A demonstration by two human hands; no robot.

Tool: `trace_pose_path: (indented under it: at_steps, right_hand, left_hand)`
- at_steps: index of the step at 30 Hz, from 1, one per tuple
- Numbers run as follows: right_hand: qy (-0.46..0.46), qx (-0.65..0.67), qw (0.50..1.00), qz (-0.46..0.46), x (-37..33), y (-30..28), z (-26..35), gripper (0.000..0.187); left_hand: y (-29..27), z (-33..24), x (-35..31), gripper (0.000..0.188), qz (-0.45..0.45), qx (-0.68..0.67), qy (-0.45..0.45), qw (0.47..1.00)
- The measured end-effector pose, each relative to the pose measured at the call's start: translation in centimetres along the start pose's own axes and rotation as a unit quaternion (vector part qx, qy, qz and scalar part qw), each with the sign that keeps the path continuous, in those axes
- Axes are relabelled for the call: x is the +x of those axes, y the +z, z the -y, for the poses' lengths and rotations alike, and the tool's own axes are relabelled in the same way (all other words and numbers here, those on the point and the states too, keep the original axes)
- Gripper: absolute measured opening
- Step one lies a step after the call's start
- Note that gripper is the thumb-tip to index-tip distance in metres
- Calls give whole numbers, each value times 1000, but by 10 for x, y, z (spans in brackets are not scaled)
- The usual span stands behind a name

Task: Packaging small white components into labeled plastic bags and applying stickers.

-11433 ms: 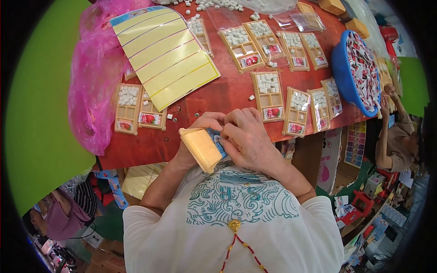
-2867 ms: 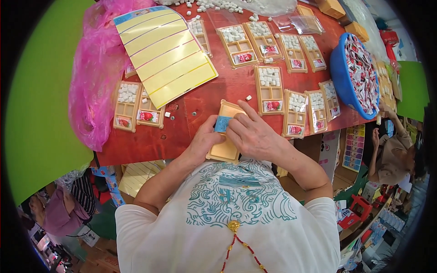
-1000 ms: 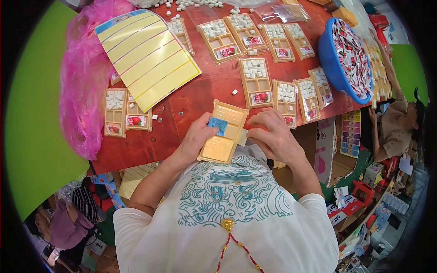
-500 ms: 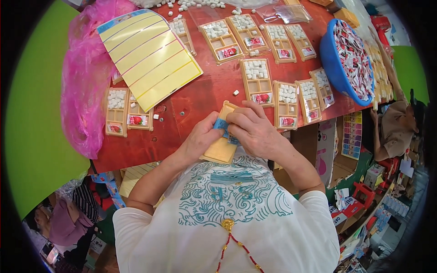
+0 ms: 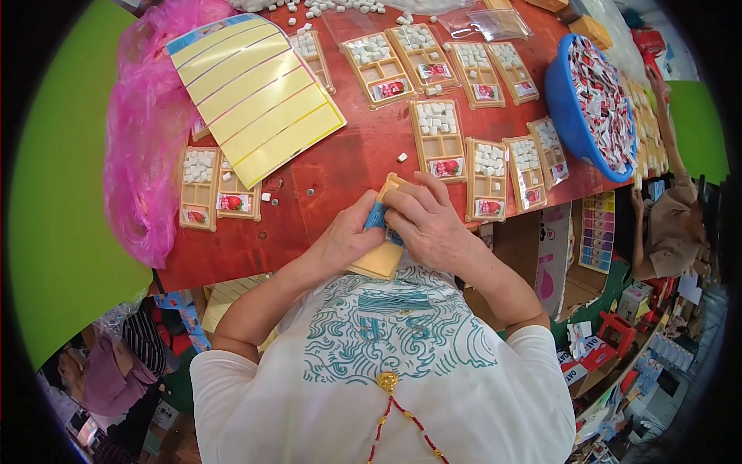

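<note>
Just off the table's near edge I hold a tan plastic tray (image 5: 379,263) tilted between both hands. A blue printed label (image 5: 376,216) lies across its face. My left hand (image 5: 349,236) grips the tray's left side, its thumb pressed on the label. My right hand (image 5: 429,220) closes over the right side with bent fingers at the label; my fingers hide part of it. Beyond them, filled compartment trays (image 5: 438,127) hold white cube-like pieces and small strawberry-printed sachets. A sheet of yellow-backed labels (image 5: 259,100) lies at the left, overlapping some trays.
A blue basin (image 5: 556,93) full of sachets stands at the right table edge. Pink plastic bag (image 5: 143,155) drapes over the left side. Loose white pieces (image 5: 340,8) lie at the back of the red table (image 5: 309,224). Another person (image 5: 671,224) is at the far right.
My left hand has slid slightly up and right along the label, its thumb covering more of it. My right hand stays nearly in place. The whole view has shifted slightly.
</note>
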State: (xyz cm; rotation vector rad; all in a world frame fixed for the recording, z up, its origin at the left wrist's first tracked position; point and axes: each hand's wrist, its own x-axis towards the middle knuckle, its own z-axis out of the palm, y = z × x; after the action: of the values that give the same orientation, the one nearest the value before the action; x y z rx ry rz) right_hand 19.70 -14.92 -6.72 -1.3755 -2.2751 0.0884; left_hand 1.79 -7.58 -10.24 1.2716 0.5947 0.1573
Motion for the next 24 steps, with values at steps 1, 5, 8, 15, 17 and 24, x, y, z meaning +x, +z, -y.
trace_pose_path:
  at_steps: [1,5,8,15,17,24]
  right_hand:
    - [0,0,1000,0,-1,2,1,19]
    - [-1,-42,999,-5,-2,5,4,20]
    - [-1,-54,998,-8,-2,4,3,21]
    - [32,8,999,3,2,6,0,22]
    - [70,75,994,-23,1,10,-2,25]
    - [241,234,941,-33,-5,-2,-7,61]
  left_hand:
    - [1,1,1,45,0,0,0,1000]
    - [2,-7,-1,34,-7,-19,22,1000]
    - [1,-17,-3,34,12,-50,20,998]
    - [-2,6,3,42,-13,-42,-32,998]
    - [1,7,3,35,-22,-87,-22,996]
    - [6,4,-4,34,-36,-209,-37,977]
